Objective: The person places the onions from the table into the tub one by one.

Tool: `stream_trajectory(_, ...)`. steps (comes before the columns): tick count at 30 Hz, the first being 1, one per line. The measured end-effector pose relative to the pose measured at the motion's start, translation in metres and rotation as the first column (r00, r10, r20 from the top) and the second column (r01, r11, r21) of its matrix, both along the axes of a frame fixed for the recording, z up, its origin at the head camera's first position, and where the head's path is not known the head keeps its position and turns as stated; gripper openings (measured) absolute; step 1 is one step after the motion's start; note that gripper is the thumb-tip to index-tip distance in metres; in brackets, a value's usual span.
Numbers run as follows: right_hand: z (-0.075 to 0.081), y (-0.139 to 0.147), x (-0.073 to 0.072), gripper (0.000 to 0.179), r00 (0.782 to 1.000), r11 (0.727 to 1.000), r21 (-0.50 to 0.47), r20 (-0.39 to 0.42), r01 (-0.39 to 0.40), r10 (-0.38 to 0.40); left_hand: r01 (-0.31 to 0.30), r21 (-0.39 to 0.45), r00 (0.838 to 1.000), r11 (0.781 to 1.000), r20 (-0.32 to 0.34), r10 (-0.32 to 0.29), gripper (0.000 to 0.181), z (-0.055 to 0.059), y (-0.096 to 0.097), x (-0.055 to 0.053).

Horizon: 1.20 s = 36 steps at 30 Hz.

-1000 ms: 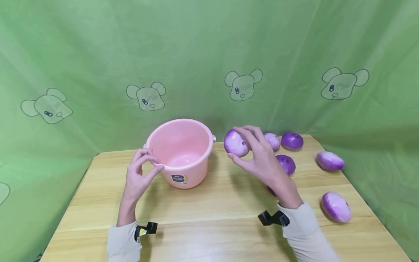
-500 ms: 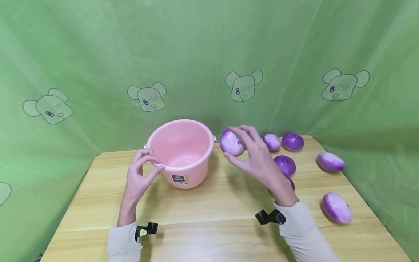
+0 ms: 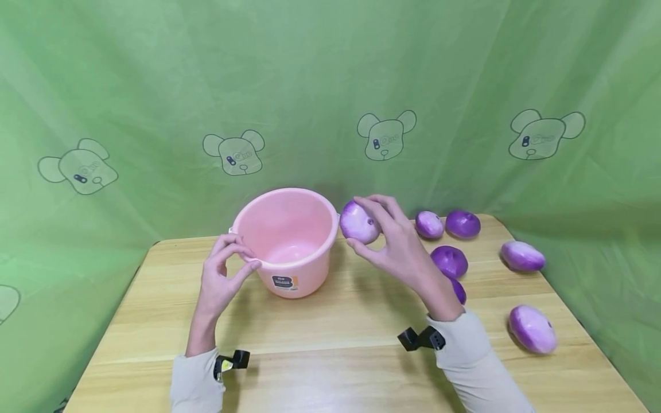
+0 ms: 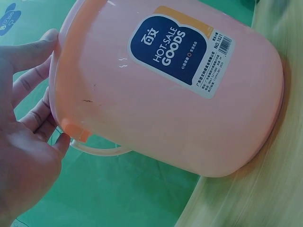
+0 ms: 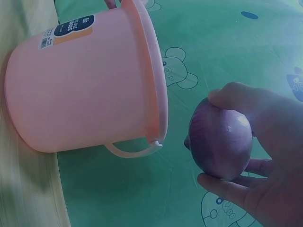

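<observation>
A pink bucket [image 3: 299,281] stands upright on the table, its inside bare in the head view. My left hand [image 3: 223,278] pinches the bucket's near-left rim between thumb and fingers; the left wrist view shows the thumb on the outer side, above the label [image 4: 170,52]. In my right hand [image 3: 400,246] a purple onion [image 3: 357,222] is held between thumb and fingertips. It hangs in the air just right of the bucket's rim. From the right wrist, the onion [image 5: 220,139] appears apart from the rim, with the bucket's handle [image 5: 132,153] hanging down behind.
On the right of the wooden table [image 3: 310,373] lie several more onions, among them a dark one [image 3: 449,262], a pale one [image 3: 532,328] and another [image 3: 521,256] near the right edge. A green curtain [image 3: 310,86] closes off the back and sides.
My right hand has moved a little left with the onion, closer to the bucket's rim. More of the onions behind that arm now show. The left hand keeps its place on the rim.
</observation>
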State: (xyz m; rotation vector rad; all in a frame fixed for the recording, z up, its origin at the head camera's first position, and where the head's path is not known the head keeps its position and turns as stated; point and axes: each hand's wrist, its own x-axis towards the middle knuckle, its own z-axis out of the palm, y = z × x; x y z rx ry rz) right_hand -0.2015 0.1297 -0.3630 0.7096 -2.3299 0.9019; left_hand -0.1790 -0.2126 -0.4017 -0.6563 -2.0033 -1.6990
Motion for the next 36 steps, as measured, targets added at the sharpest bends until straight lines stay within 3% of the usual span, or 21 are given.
stream_trajectory(32,0.008,-0.026,-0.006,0.073,0.997,0.997,-0.029,0.047,-0.067,0.068,0.004,-0.002,1.0,1.0,-0.003,-0.004,0.016,0.0,0.002,0.001)
stream_trajectory(36,0.009,-0.031,-0.007,0.073,0.993,0.995,-0.035,0.072,-0.09,0.093,0.009,0.006,1.0,1.0,-0.011,-0.009,0.017,-0.015,-0.005,-0.009)
